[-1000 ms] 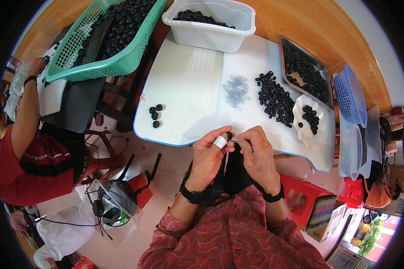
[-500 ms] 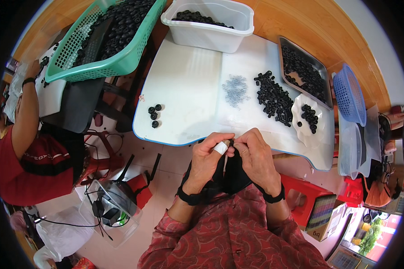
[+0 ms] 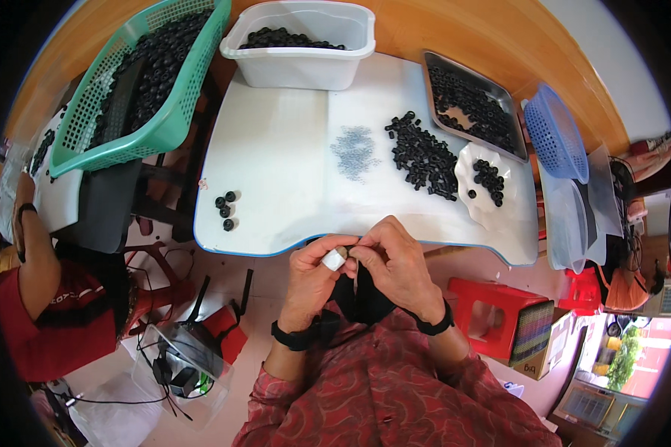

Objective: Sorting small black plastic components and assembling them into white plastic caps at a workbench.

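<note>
My left hand and my right hand meet just off the near edge of the white table. Both are closed, fingertips pinched together at one spot. Whatever is between them is too small and covered to make out. White tape wraps a digit of my left hand. Beyond them on the tabletop lie a patch of tiny grey bits and a heap of small black cylindrical pieces. Several round black parts sit apart at the table's left.
A white tub and a steel tray of black parts stand at the back. A scalloped white dish holds more. Left is a green basket, beside a co-worker's arm. Right are a blue basket and red stool.
The whole view has shifted, so the table and its contents sit further left in it. My hands stay pinched together, with slightly altered fingers. The co-worker's arm appears lower.
</note>
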### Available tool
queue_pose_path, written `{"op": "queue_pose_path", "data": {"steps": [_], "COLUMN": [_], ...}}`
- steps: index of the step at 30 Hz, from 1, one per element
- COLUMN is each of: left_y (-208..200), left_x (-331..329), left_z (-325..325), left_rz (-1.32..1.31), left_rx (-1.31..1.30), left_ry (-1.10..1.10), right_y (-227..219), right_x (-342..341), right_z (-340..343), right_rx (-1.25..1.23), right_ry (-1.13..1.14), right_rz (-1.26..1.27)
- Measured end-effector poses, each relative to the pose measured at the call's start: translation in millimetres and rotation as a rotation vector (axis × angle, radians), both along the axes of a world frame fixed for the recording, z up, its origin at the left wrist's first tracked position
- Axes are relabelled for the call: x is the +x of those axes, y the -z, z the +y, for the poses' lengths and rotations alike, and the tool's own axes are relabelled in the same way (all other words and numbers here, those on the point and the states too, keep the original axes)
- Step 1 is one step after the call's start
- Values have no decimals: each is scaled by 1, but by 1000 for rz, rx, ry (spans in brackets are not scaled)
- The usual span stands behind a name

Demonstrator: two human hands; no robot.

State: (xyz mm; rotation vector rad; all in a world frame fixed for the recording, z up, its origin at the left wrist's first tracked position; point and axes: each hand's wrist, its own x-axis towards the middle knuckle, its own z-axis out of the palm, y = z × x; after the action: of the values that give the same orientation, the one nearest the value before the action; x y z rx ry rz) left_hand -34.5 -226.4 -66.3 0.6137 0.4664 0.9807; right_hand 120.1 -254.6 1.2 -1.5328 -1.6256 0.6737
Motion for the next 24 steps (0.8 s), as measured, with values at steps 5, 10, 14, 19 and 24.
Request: {"op": "queue_pose_path", "data": {"steps": [5,10,14,19,24], "left_y": [3,3,3,-1,1], "left_x": [2,8,14,12,9], "left_z": [2,0,2,3,4], "left_rz": [-69,-148,-208,-170,-206], "left_rx": [-62,-109,-184,-235,-238], "left_ry": [51,25,-7,-39,-55], "right_y": [4,6,9,19,41], "right_x": [-11,-9,-4,11,21], "right_z": [-2,2,4,21,45], "right_rx": [-41,47,31,115,169], "right_ry": [51,19,43,113,269], "right_rz": [306,249,304,36,-167]}}
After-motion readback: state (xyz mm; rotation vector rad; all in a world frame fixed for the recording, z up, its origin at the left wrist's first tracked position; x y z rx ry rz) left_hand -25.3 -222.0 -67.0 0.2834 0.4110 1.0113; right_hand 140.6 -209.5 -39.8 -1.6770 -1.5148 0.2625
